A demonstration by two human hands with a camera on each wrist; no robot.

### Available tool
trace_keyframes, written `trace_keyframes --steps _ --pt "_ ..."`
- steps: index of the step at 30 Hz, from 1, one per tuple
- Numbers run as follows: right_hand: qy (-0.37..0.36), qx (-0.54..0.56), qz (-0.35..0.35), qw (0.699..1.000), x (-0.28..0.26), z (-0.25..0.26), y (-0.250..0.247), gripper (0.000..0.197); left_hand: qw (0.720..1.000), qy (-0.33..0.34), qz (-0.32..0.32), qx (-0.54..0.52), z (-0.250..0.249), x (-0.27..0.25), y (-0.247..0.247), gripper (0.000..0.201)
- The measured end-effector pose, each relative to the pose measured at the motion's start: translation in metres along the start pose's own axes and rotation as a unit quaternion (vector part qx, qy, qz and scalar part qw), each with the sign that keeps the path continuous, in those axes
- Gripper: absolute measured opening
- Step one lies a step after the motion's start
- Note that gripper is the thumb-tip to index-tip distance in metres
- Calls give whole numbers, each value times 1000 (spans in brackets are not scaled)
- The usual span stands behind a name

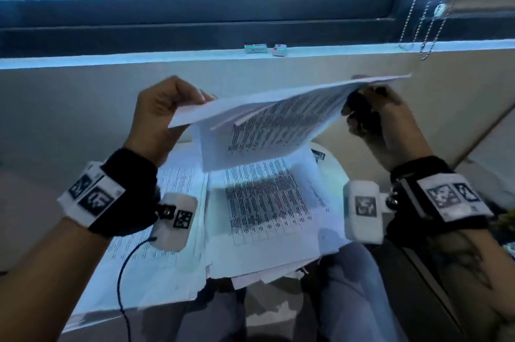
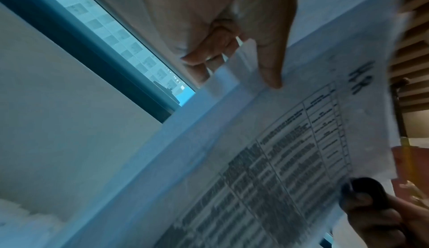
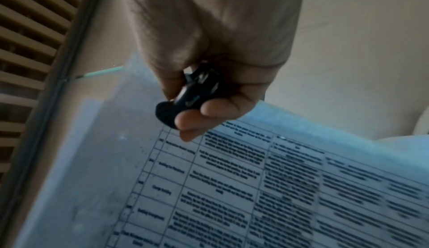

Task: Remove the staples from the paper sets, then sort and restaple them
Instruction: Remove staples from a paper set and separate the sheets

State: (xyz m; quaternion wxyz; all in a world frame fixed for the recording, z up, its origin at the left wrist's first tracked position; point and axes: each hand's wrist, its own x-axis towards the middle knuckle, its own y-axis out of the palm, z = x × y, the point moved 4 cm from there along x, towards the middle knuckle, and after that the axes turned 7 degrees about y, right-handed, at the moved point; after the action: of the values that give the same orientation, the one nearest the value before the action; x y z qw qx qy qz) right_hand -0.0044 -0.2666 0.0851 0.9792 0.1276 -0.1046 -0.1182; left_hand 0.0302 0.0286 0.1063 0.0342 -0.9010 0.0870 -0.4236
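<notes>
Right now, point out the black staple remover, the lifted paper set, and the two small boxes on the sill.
black staple remover (image 3: 190, 94), right wrist view, its glossy body.
lifted paper set (image 1: 278, 119), head view, printed underside.
small boxes (image 1: 255, 48), head view, left box's front.

Showing large handwritten marks, perhaps "HR", near one edge of the lifted sheet (image 2: 301, 142), too blurred for certainty. Carrying printed tables on the lifted sheet and on the stacked papers (image 1: 264, 202), all print too blurred for reading. Bearing black-and-white square code patterns on the wrist tags (image 1: 93, 197), no letters.
</notes>
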Motion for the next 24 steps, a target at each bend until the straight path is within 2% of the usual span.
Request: trace_keyframes --steps 3,5,8,9,10,12,14,16,17,19,20,21,23,24 --pt "54 26 23 998 -15 -19 -3 21 999 -53 3 10 1 -27 2 30" --pt "79 41 17 996 -23 -29 -7 22 995 -93 33 11 0 -42 7 31" --pt "113 104 34 988 -32 -36 -15 14 990 -125 70 16 -5 -58 19 23" --pt "126 134 55 981 -35 -35 -17 18 990 -125 67 5 -5 -61 22 17" --pt "136 152 75 976 -36 -33 -20 32 990 -132 55 -11 -8 -62 24 16" --pt "150 151 90 973 -37 -32 -26 51 981 -183 46 -48 -2 -65 25 27" --pt "178 123 94 972 -36 -36 -30 50 962 -257 76 -57 10 -68 26 53" --pt "218 93 77 968 -35 -42 -27 48 949 -299 85 -61 19 -70 26 56" --pt "236 77 62 967 -34 -46 -26 45 949 -298 78 -66 21 -68 27 59" --pt "260 33 32 965 -33 -53 -25 29 953 -292 21 -75 26 -60 24 64" --pt "262 17 17 965 -33 -57 -26 20 958 -276 -14 -73 25 -54 21 59" --pt "261 5 7 965 -31 -62 -27 21 964 -258 -40 -50 24 -47 16 52" --pt "263 -10 1 965 -31 -70 -27 27 975 -204 -51 67 11 -30 14 48" --pt "266 -14 2 964 -31 -74 -26 26 977 -164 -31 129 3 -22 16 46"
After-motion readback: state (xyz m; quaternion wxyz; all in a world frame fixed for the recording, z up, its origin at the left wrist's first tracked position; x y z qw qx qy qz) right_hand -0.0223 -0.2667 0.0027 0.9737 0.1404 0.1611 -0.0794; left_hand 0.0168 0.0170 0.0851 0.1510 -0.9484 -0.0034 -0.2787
